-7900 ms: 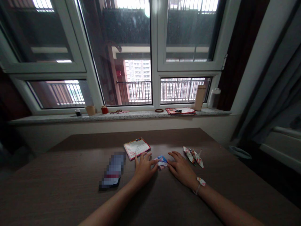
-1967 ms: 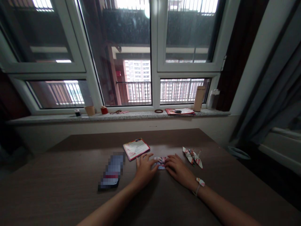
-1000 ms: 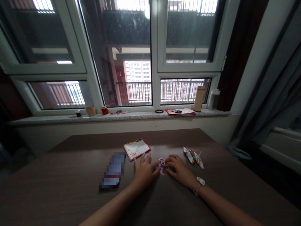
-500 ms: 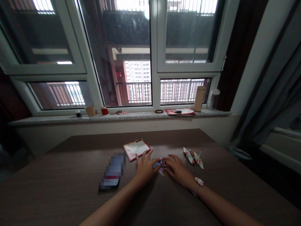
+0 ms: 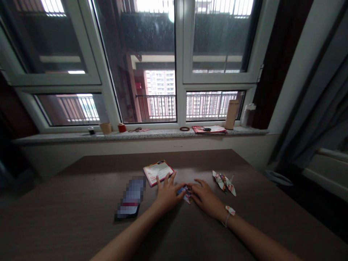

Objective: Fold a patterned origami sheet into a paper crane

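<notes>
A small piece of folded, colourful printed paper (image 5: pixel 187 197) lies on the brown table between my hands. My left hand (image 5: pixel 167 192) has its thumb and index finger on the paper's left side, its other fingers spread towards a stack of printed sheets (image 5: pixel 158 171). From the right, my right hand (image 5: pixel 204 195) holds the paper's other side with thumb and fingertips; a band with a pale ornament circles that wrist. The fingertips partly cover the paper. Beyond my right hand rests a folded paper figure with wing-like flaps (image 5: pixel 224 182).
A phone (image 5: pixel 132 197), blurred out, lies left of my left hand. On the windowsill (image 5: pixel 163 133) stand a paper cup (image 5: pixel 105 128), a red spool-like item (image 5: pixel 122 127), a tan bottle (image 5: pixel 231 114) and scissors (image 5: pixel 206 129) on red-and-white papers.
My right fingertips have shifted slightly over the paper. The view has moved a little; otherwise both hands stay at the same place.
</notes>
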The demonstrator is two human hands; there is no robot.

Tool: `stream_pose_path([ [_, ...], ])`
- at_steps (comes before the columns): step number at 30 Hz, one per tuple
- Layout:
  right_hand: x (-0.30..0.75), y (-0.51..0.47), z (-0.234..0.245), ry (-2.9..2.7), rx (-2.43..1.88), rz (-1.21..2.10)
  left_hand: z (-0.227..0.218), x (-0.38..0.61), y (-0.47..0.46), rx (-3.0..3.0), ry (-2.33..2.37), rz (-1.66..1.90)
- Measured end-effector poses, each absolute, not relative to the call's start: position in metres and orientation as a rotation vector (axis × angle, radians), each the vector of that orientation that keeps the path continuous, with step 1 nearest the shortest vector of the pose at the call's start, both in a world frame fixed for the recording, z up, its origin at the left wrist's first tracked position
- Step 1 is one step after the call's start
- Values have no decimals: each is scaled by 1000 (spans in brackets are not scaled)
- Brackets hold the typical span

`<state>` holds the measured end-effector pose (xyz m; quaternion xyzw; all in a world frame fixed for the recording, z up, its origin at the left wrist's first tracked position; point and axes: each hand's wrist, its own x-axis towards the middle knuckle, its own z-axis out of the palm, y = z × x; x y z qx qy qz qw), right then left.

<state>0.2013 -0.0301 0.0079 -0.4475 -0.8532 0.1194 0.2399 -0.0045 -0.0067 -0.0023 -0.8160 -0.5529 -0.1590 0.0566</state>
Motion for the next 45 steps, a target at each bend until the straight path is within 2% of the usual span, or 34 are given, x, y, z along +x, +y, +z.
stream_pose_path([
  [25,203,-26,0,-2366,-1279,252,20,-20,-26,-2525,-1381,-493],
  [35,204,-27,3,-2354,-1307,289,36,-30,-23,-2624,-1086,-350],
  [45,204,-29,4,-2327,-1327,345,41,-43,-14,-2744,-1023,-272],
])
